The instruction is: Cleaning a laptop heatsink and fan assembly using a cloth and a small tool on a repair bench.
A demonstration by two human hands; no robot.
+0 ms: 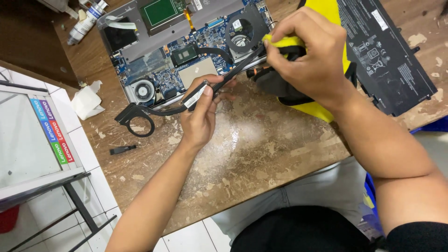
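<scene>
Fingers of the left hand (201, 116) pinch the black heat pipe (186, 100) above the worn table (252, 149) — right hand (305, 53) presses a yellow cloth (284, 42) onto its far end. Hard rubbing could bend it, or knock the open laptop board (186, 51) beyond.

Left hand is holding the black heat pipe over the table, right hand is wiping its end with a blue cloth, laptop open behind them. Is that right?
Not quite: the cloth is yellow, not blue, as the head view shows. The rest stands: the left hand holds the black heat pipe over the table, the right hand wipes its end, and the opened laptop lies behind them.
</scene>
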